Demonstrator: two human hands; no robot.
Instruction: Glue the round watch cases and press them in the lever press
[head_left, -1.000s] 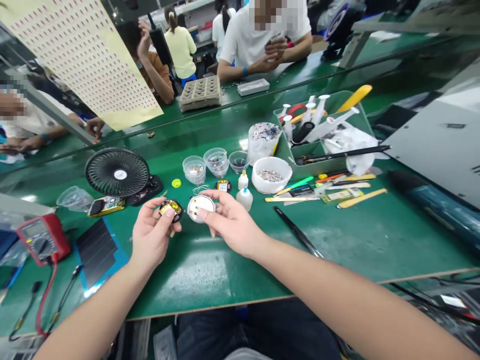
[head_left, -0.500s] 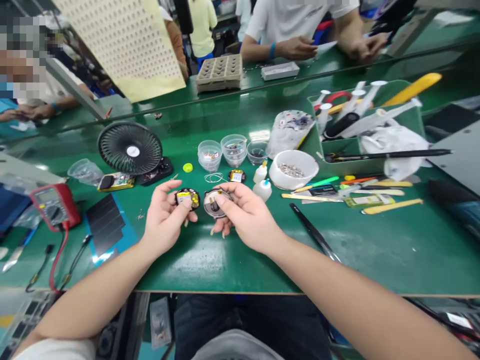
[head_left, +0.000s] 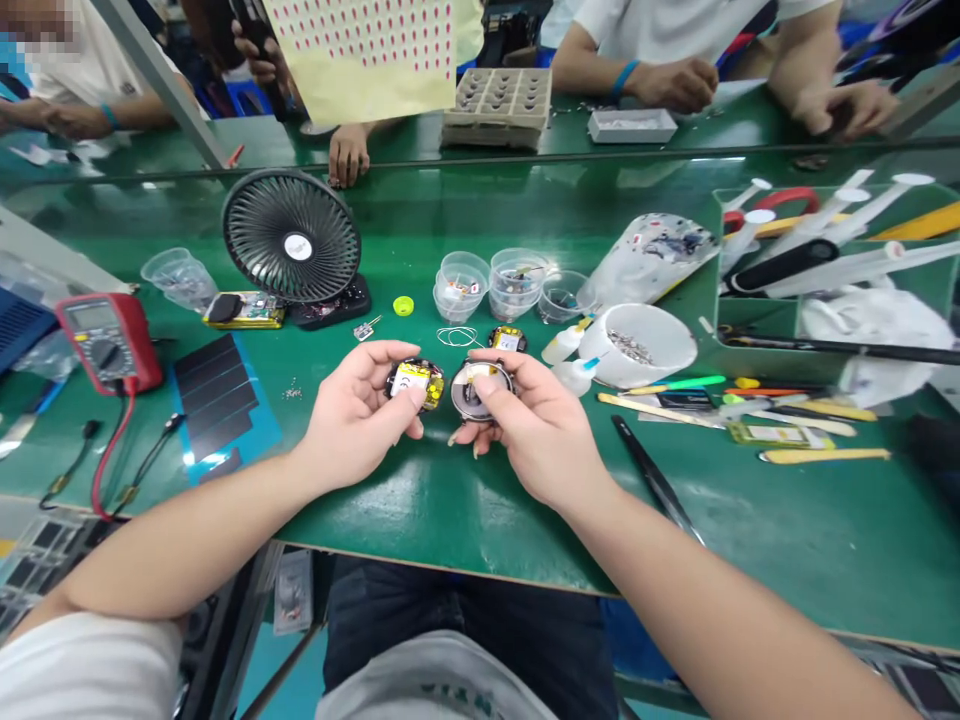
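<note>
My left hand point(head_left: 358, 418) pinches a small round black module with a yellow label point(head_left: 415, 382) above the green table point(head_left: 420, 500). Close beside it, my right hand point(head_left: 534, 425) grips a round silver case point(head_left: 478, 388) between thumb and fingers. The two round parts are side by side, nearly touching. Another round module with a yellow label point(head_left: 508, 340) lies on the table just behind my right hand, next to a thin wire loop point(head_left: 457, 337).
A black desk fan point(head_left: 292, 238), red multimeter point(head_left: 106, 340) with leads and dark solar panels point(head_left: 219, 400) sit left. Clear cups point(head_left: 517, 285), a white bowl of screws point(head_left: 646, 345), glue bottles, black tweezers point(head_left: 654, 478) and a green tool tray point(head_left: 825, 260) lie right. Other people's hands rest across the far bench.
Both hands have drawn nearer to me and closer together, still holding their parts. The camera has tilted down, so the bench objects sit higher in view.
</note>
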